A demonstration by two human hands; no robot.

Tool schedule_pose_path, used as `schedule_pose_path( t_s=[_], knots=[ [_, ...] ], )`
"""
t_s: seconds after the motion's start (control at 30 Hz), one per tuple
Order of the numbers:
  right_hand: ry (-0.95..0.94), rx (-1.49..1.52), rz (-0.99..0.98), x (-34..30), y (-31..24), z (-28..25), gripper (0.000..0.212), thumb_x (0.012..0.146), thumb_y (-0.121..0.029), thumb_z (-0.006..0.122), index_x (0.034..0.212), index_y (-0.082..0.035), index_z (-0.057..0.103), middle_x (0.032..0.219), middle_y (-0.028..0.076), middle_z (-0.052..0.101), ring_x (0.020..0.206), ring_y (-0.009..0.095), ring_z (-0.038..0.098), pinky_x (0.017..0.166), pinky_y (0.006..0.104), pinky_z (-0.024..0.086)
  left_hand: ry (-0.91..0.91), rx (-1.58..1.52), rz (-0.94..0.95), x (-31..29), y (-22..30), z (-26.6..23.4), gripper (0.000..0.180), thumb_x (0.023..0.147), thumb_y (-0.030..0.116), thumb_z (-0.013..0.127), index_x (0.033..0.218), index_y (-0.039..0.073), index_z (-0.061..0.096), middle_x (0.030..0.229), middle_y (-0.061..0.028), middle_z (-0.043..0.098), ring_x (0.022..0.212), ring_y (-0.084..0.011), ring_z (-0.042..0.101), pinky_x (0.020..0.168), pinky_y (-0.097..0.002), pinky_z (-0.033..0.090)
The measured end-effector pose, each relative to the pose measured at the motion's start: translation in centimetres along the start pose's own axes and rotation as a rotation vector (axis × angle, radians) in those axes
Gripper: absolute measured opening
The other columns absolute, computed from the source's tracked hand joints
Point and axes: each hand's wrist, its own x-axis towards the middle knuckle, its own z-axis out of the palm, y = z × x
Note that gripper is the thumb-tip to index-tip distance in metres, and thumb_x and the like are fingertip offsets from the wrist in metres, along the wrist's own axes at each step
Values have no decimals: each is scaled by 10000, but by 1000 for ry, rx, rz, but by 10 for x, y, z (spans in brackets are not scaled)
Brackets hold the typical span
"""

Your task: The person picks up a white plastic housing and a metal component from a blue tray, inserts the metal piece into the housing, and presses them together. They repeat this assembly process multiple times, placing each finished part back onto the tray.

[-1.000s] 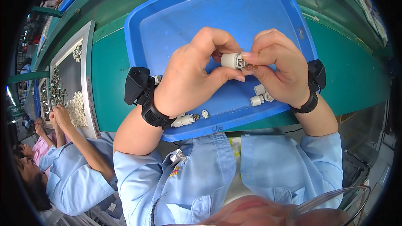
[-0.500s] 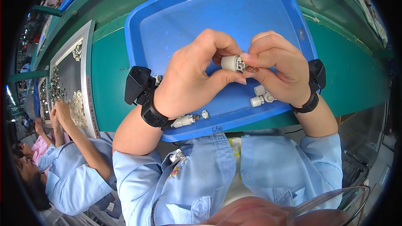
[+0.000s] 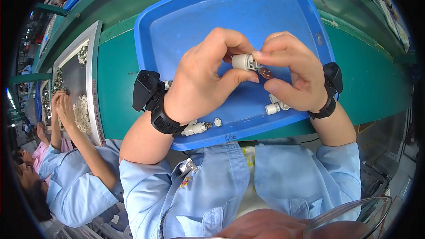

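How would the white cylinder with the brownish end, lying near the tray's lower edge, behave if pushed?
The white cylinder would probably roll, since it lies on its rounded side. The blue tray rim nearby might stop it. Its crisp outline suggests stiffness.

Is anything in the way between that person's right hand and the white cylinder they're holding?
Mostly no: the right hand reaches the open end of the white cylinder, held in the left hand. Only the small brown disc sits between the right thumb and that end.
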Motion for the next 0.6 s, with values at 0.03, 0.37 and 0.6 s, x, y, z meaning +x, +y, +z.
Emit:
schedule_pose_path(
  t_s=[0.03,0.37,0.6],
  knots=[
    [15,-2,-7,0,1,0,210,738,0,640,948,-15,635,895,91,580,820,200,550,691,281,434,14,6,7,0,-1,1,408,696,-7,738,1002,33,470,936,-74,585,850,-146,580,761,-267,465],
    [124,96,89,-4,8,7,173,736,-20,667,905,-30,631,856,84,614,790,196,579,694,286,451,6,119,71,0,1,2,459,659,-11,761,1014,27,471,926,-64,577,826,-134,571,751,-254,465],
    [79,-91,31,-1,7,4,191,727,-7,676,906,-14,611,872,95,604,797,211,573,701,299,457,1,46,18,1,0,0,453,670,-13,755,1017,24,467,929,-69,574,848,-139,575,753,-258,468]
  ],
)
